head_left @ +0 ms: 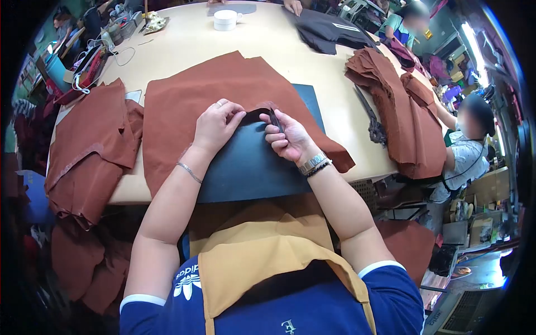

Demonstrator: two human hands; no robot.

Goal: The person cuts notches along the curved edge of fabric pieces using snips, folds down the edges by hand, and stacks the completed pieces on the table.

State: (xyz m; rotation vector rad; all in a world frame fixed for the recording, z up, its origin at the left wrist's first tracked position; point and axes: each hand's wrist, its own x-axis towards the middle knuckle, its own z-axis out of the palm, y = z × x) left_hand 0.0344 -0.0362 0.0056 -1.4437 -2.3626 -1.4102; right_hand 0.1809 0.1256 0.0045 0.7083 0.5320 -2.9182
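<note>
My left hand (219, 125) is closed in a pinch at the edge of a rust-brown fabric piece (190, 100), where a dark strip (255, 116) begins. That strip curves across toward my right hand (288, 137), which is wrapped round a slim dark hand tool (276, 120); its exact kind is too small to tell. Near the tool's tip, the fabric edge shows a pale, fuzzy patch. Beneath both hands lies a dark blue-grey mat (251, 167), partly covered by the brown fabric.
Folded brown fabric stacks lie left (92, 145) and right (405, 117). Black-handled scissors (371, 114) rest beside the right stack. A white mug (225, 20) and dark folded fabric (332, 28) are at the far side. Co-workers sit at the right; another person's hand (293, 6) shows at the far edge.
</note>
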